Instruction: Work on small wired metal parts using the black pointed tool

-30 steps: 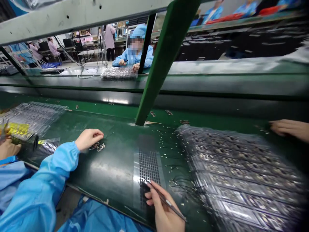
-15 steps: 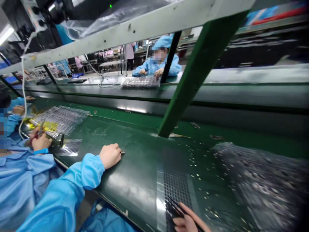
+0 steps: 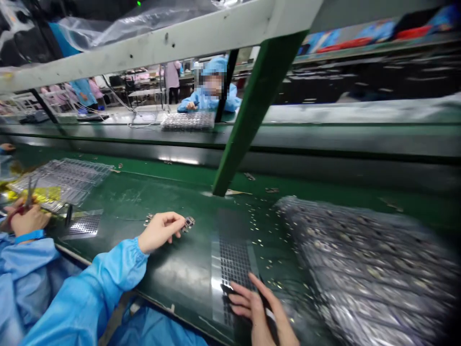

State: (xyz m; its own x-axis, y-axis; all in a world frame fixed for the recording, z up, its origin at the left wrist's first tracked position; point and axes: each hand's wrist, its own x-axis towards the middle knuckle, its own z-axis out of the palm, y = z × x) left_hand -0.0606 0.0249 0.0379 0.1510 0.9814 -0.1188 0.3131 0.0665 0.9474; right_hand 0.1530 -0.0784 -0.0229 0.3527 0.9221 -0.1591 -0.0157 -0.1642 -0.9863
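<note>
My left hand (image 3: 162, 231) pinches a small circuit board (image 3: 189, 223) between thumb and fingers, just above the green work surface (image 3: 169, 274). Behind its knuckles lies a second small board (image 3: 148, 219), partly hidden. At the lower right, my right hand (image 3: 260, 307) holds black tweezers (image 3: 271, 319), which run through the palm and are partly covered by the fingers. Beneath that hand is a clear sheet with a grid of small black pieces (image 3: 234, 257). Tiny bright bits (image 3: 264, 242) lie scattered to its right.
A clear plastic tray stack (image 3: 353, 269) holding small parts fills the right side. A slanted green post (image 3: 248, 115) rises from the bench beyond my hands. To the left, a co-worker's hands (image 3: 29, 218) hold scissors near another tray (image 3: 77, 175). Another person sits across the bench.
My view has shifted right. The left hand has turned, and the board in its fingers shows more fully. My right hand has come further into view, with the tweezers tucked back into it.
</note>
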